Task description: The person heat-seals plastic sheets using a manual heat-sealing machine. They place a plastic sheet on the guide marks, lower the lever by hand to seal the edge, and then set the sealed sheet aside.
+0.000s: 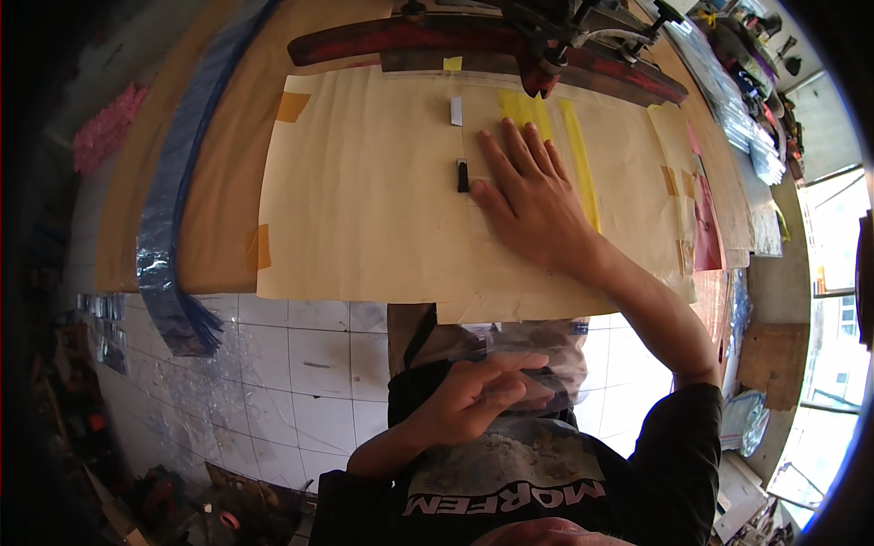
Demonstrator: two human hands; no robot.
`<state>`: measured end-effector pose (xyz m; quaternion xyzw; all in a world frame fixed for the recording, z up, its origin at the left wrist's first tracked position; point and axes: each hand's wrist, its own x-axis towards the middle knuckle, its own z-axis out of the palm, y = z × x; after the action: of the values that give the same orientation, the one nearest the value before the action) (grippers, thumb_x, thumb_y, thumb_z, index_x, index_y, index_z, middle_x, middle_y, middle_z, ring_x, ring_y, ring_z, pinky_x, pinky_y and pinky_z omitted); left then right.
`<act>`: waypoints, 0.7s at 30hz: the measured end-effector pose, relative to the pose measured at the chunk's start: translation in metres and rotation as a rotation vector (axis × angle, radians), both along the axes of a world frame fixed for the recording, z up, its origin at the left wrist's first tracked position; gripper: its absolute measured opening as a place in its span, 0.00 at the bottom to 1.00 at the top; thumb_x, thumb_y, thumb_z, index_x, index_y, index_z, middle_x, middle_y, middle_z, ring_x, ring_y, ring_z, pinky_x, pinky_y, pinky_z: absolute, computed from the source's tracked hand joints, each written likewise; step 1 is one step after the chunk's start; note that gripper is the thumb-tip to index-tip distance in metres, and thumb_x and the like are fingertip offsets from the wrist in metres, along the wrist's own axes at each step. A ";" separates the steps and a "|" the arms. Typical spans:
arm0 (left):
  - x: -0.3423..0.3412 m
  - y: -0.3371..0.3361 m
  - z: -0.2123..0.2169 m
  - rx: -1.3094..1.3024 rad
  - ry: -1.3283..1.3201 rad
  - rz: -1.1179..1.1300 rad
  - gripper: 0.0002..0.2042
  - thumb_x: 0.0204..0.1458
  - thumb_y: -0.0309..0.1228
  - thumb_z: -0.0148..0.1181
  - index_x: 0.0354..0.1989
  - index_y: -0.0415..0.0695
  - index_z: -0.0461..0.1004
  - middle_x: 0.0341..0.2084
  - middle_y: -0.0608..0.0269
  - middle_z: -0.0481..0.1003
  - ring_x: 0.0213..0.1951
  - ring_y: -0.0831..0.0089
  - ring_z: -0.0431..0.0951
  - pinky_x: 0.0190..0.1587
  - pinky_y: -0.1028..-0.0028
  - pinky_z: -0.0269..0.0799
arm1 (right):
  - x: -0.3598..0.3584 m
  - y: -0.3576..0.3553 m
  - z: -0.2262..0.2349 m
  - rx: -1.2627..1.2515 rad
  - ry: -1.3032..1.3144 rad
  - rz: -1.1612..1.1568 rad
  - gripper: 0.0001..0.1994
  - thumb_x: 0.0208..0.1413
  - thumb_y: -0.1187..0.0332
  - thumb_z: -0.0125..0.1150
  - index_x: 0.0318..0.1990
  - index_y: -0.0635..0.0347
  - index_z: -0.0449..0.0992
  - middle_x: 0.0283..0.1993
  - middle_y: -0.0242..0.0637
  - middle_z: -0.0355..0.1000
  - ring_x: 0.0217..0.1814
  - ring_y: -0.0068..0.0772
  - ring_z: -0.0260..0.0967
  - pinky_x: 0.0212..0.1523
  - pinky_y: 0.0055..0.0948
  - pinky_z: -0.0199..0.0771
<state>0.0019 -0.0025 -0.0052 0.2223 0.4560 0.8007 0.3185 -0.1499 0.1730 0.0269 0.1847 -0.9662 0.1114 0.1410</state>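
Note:
My right hand (533,196) lies flat, fingers spread, on a cream paper sheet (364,191) that covers the work table. Next to its thumb is a small black piece (462,176), and farther up a small white piece (456,111). Yellow tape strips (580,159) run beside and beyond its fingers. In front of my body my left hand (478,396) is closed, thumb against fingers, on clear plastic film (569,364). The film is see-through and partly blurred, so its full outline is hard to make out.
A red and black metal clamp bar (410,38) spans the far edge of the sheet. Left of it lies a long stack of blue plastic strips (177,200), hanging over the table edge. Stacked clear plastic (742,127) is at the far right. White tiles (319,364) cover the floor.

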 end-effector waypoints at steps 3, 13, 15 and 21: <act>0.000 0.001 -0.001 0.014 0.025 0.016 0.17 0.63 0.27 0.45 0.60 0.37 0.62 0.40 0.50 0.79 0.47 0.65 0.79 0.52 0.70 0.73 | -0.002 -0.001 0.000 0.001 0.005 -0.004 0.30 0.63 0.51 0.42 0.65 0.63 0.57 0.68 0.63 0.50 0.71 0.67 0.42 0.70 0.53 0.39; 0.001 0.000 0.004 0.029 -0.035 -0.009 0.17 0.62 0.22 0.45 0.59 0.35 0.61 0.41 0.45 0.77 0.47 0.58 0.79 0.54 0.65 0.72 | 0.001 -0.001 0.001 0.006 -0.018 -0.005 0.30 0.63 0.51 0.42 0.65 0.63 0.57 0.68 0.62 0.49 0.71 0.68 0.42 0.70 0.54 0.40; 0.001 -0.001 0.003 0.022 -0.021 -0.008 0.17 0.62 0.22 0.45 0.60 0.35 0.61 0.41 0.45 0.77 0.47 0.58 0.79 0.54 0.65 0.71 | 0.000 -0.002 0.001 0.001 -0.019 -0.001 0.30 0.63 0.51 0.42 0.65 0.63 0.57 0.68 0.63 0.49 0.71 0.68 0.42 0.70 0.54 0.40; 0.001 0.000 0.001 0.001 -0.011 0.001 0.18 0.62 0.23 0.45 0.60 0.36 0.62 0.40 0.48 0.78 0.47 0.61 0.79 0.54 0.67 0.71 | -0.001 -0.001 0.000 -0.004 -0.012 -0.006 0.30 0.63 0.51 0.43 0.65 0.63 0.57 0.68 0.63 0.50 0.71 0.67 0.42 0.70 0.54 0.40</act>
<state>0.0030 -0.0027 -0.0040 0.2176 0.4541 0.8023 0.3206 -0.1507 0.1716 0.0267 0.1809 -0.9674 0.1139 0.1358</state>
